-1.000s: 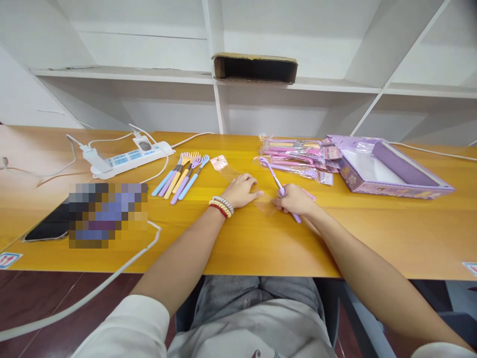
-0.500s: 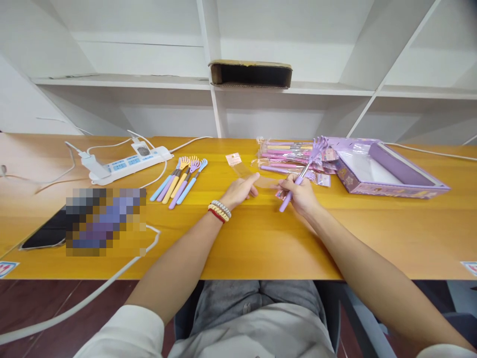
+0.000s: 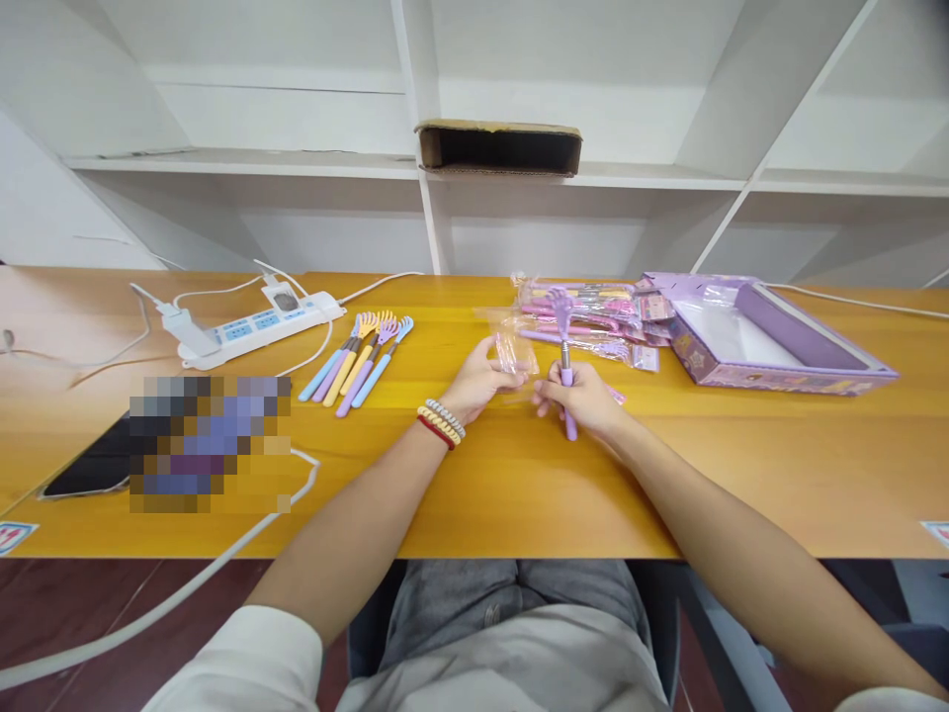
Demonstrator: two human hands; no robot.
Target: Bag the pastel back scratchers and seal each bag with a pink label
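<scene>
My left hand (image 3: 478,384), with bracelets at the wrist, is closed on a clear plastic bag (image 3: 517,351) near the middle of the table. Just to its right, my right hand (image 3: 582,398) grips the handle of a purple claw-headed stick (image 3: 565,346), which stands nearly upright with its claw end away from me. A bit of pink card shows beside my right palm. Several unwrapped claw sticks (image 3: 356,366) in blue, yellow and purple lie left of my hands. Behind my right hand is a pile of bagged sticks (image 3: 593,307).
An open purple box (image 3: 786,378) sits at the right. At the left are a white power strip (image 3: 259,328) with cables and a black phone (image 3: 93,460), partly under a blurred patch. A cardboard box (image 3: 500,127) rests on the white shelf (image 3: 297,163).
The purple stick has turned more upright and moved left with my right hand. The clear bag has been drawn up and bunched at my left hand, its pink header no longer visible flat on the table.
</scene>
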